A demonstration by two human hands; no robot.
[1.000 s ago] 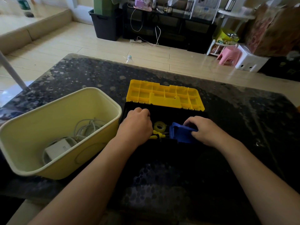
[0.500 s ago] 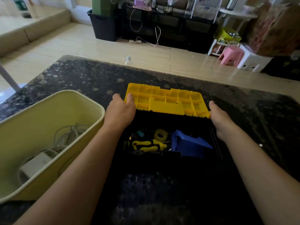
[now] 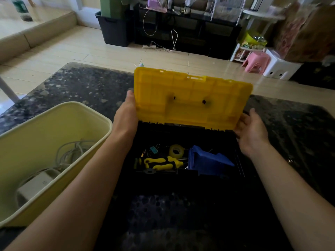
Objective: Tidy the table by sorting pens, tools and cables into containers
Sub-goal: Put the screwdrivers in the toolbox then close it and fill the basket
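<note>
Head view, read from left to right across the dark speckled table (image 3: 81, 84). At far left I see a pale yellow bin (image 3: 101, 116) that holds a tangle of white cables (image 3: 72, 153) and, nearer its bottom, a white power adapter (image 3: 36, 183). Just right of the bin, the left hand (image 3: 126, 115) holds the left edge of the yellow lid (image 3: 190, 100); its thumb lies along that edge and its fingers are hidden behind the panel. The lid stands raised and tilted toward me, joined along its lower edge to the back wall of the black toolbox (image 3: 181, 134), which sits at the table's middle. Inside the open box I count, left to right, a small teal binder clip (image 3: 153, 149), a tool with a yellow and black handle (image 3: 159, 163) lying flat, a roll of clear tape (image 3: 176, 151) behind its tip, and a blue plastic piece (image 3: 208, 161). At right, the right hand (image 3: 252, 131) is spread loosely, palm turned inward, with its fingertips against the lid's lower right corner and its thumb clear of the lid.
</note>
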